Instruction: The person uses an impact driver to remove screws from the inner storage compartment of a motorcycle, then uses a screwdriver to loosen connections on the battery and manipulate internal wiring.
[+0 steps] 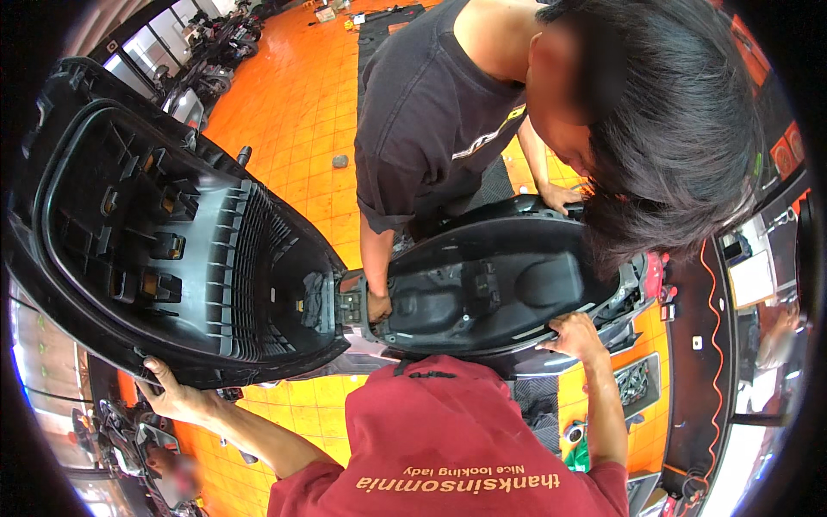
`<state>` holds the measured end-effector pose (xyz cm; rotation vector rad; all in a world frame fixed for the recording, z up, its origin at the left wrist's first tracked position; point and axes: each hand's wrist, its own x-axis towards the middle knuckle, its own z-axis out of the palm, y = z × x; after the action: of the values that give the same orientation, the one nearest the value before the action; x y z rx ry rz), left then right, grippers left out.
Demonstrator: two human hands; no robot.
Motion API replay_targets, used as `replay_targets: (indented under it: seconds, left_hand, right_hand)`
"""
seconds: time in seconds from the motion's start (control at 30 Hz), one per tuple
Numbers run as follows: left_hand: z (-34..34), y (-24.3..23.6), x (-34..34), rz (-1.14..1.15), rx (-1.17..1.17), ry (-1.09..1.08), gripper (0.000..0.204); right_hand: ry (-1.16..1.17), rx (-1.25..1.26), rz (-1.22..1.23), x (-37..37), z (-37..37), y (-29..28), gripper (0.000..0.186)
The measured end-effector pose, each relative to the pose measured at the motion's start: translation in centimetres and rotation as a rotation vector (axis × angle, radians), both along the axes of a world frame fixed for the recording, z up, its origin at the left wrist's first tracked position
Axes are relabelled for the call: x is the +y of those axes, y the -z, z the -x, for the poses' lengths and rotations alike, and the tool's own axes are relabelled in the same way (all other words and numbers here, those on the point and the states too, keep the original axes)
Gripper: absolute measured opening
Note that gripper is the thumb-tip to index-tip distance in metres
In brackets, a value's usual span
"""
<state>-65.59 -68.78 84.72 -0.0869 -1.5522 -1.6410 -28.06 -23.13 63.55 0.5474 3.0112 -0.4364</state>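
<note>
A scooter seat stands tipped up to the left, its black ribbed underside showing. My left hand grips its near edge, with the thumb on the rim. At the seat's hinge begins the black under-seat storage box of the scooter. My right hand is closed at the near right rim of that box, fingertips curled on the edge. Across from me a co-worker in a dark T-shirt leans over; one of their hands reaches in beside the hinge. Their other hand rests on the far rim.
The co-worker's head hangs over the scooter's right end. A grey tray with metal parts lies on the orange tiled floor at right. An orange cable runs along the right side. Motorcycles line the far left.
</note>
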Motion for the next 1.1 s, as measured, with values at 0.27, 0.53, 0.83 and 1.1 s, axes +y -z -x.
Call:
replay_targets:
  seconds: [0.27,0.53,0.83,1.1]
  left_hand:
    - [-1.0,-0.6,1.0,0.015,-0.058,-0.140,0.079]
    - [-0.6,-0.7,0.5,0.060,-0.060,-0.123,0.087]
    - [-1.8,-1.6,2.2,0.060,-0.053,-0.103,0.077]
    - [-1.8,-1.7,2.5,0.049,-0.017,-0.100,0.072]
  right_hand:
    - [0.051,0.015,-0.016,0.1,0.0,0.4,0.050]
    - [0.064,0.026,-0.005,-0.2,-0.5,0.8,0.051]
    - [0.089,0.021,0.015,-0.5,-0.7,0.9,0.052]
    - [0.107,0.014,0.021,-0.8,-0.7,0.4,0.052]
